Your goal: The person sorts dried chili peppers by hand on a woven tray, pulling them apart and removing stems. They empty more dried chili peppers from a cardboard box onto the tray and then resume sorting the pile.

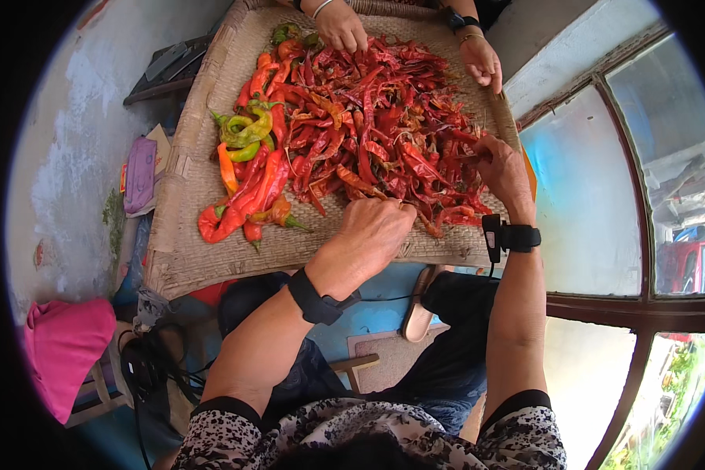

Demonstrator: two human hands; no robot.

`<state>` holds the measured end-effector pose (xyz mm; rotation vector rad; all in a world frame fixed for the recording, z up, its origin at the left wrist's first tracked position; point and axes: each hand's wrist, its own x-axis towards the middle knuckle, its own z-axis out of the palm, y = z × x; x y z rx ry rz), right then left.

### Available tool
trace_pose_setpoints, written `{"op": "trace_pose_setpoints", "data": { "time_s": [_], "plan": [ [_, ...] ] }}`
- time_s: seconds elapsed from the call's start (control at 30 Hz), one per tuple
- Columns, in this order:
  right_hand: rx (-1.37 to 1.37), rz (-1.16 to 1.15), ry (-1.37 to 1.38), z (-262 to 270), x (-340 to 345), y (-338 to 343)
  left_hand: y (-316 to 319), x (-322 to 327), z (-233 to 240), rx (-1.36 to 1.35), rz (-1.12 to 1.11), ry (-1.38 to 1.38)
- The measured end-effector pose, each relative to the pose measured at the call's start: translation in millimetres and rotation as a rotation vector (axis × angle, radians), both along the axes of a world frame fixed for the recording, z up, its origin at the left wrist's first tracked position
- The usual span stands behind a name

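Note:
A large woven tray (179, 247) holds a wide heap of dried red chili peppers (367, 129). Fresher red peppers (249, 202) and a curled green-yellow pepper (245, 126) lie along its left side. My left hand (379, 226) is at the heap's near edge, its fingers curled down at an orange-red dried pepper; the fingertips are partly hidden, so a grip cannot be made out. My right hand (502, 170) reaches to the heap's right edge, with thumb and fingers bent close to dried peppers; whether it holds one is unclear. Both wrists wear black straps.
Across the tray, another person's hand (342, 26) touches the far peppers, and their other hand (482, 61) rests by the right rim. A framed window (593, 176) stands at right. Pink cloth (67, 352) and black cables (158, 358) are at lower left; a wall borders the left.

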<state>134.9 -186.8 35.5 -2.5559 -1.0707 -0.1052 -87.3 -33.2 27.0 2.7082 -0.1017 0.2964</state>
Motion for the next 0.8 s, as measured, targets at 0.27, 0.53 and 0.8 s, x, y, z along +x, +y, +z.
{"op": "trace_pose_setpoints", "data": {
  "time_s": [0.27,0.53,0.8],
  "plan": [
    [0.531,0.058,0.202,28,-19,17,9,-2,15,0.069,0.068,0.044],
    [0.642,0.077,0.366,22,-12,-10,-6,11,15,0.165,0.039,0.033],
    [0.930,0.051,0.566,28,-9,-30,-24,25,23,0.094,0.020,0.002]
  ]
}}
